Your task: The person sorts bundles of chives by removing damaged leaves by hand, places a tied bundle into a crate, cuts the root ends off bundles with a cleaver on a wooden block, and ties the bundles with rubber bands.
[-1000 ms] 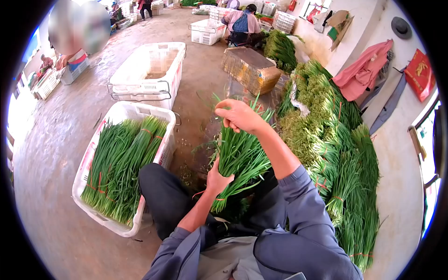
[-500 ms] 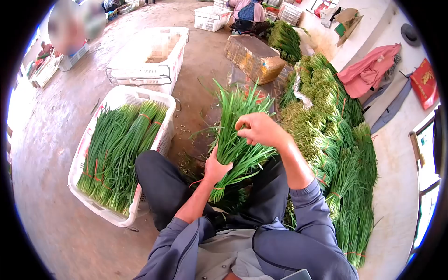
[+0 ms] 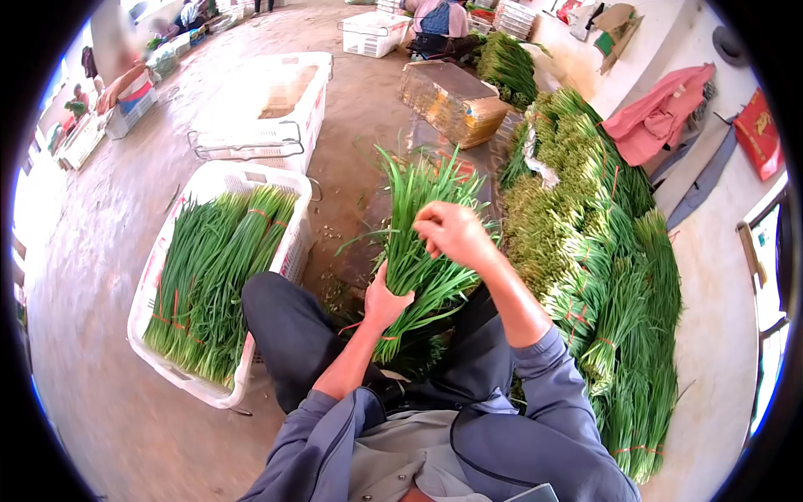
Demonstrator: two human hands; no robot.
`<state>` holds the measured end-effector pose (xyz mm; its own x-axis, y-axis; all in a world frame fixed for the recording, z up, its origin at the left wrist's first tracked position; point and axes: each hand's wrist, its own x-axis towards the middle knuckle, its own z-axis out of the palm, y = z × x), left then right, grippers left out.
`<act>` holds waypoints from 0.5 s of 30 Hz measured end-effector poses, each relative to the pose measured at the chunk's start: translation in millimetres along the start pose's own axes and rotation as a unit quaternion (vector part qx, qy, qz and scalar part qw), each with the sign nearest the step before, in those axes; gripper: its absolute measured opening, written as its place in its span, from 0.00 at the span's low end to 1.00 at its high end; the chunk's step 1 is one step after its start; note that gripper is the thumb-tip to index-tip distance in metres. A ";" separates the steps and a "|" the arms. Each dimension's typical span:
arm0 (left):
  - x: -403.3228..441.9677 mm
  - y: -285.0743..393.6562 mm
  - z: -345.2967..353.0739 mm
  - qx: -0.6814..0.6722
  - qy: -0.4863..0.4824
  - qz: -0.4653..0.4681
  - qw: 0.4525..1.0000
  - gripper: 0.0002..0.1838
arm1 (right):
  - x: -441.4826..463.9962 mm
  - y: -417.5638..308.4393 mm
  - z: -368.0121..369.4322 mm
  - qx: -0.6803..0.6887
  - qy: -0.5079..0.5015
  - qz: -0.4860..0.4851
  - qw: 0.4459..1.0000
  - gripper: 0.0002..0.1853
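Observation:
My left hand [image 3: 387, 301] is wrapped round a bunch of long green stalks [image 3: 418, 251], thumb to the right, with the leafy ends pointing up and away. A red band shows round the bunch just below this hand. Over the upper right part of the bunch is my right hand [image 3: 454, 234], its fingers curled and pinched together; anything between the fingertips is too small to make out. To the left, a white crate [image 3: 302, 226] holds banded bundles of green stalks [image 3: 222, 280].
Behind the crate stand stacked white crates [image 3: 314, 109]. A taped cardboard box [image 3: 452, 96] lies ahead. Piled green bundles [image 3: 636, 318] line the right side beside the wall. A person [image 3: 439, 21] sits at the far back; others are at the far left.
My right hand has come down and slightly right from above the leaf tips to the upper part of the bunch. My left hand keeps its hold. The view has tilted slightly.

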<state>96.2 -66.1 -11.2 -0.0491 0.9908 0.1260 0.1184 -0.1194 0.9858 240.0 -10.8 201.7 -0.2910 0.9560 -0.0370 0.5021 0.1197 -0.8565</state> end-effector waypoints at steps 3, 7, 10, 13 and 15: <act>0.3 -4.9 2.6 0.058 -0.004 -0.004 0.998 0.50 | 7.5 21.3 27.4 -0.307 0.101 -0.241 0.915 0.17; -0.5 -7.3 -0.9 0.081 -0.004 -0.006 0.997 0.51 | 18.9 30.2 47.0 -0.399 0.008 -0.161 0.903 0.14; -0.6 -3.1 -1.3 0.078 0.028 0.005 0.997 0.46 | 13.0 16.4 48.4 0.130 -0.076 -0.059 0.987 0.08; 6.9 -18.1 -3.2 0.186 -0.036 -0.065 0.980 0.48 | -25.3 -17.4 45.0 0.230 -0.195 -0.089 0.949 0.09; 4.0 -49.6 2.2 -0.137 -0.019 -0.124 0.983 0.33 | -27.5 -27.1 33.8 0.188 -0.187 -0.082 0.961 0.08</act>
<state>92.2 -56.1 -59.8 -0.0047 0.9926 -0.1214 -0.1640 0.1190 0.9793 206.9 -49.4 208.5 -0.6479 0.7616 -0.0082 0.1157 0.0877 -0.9894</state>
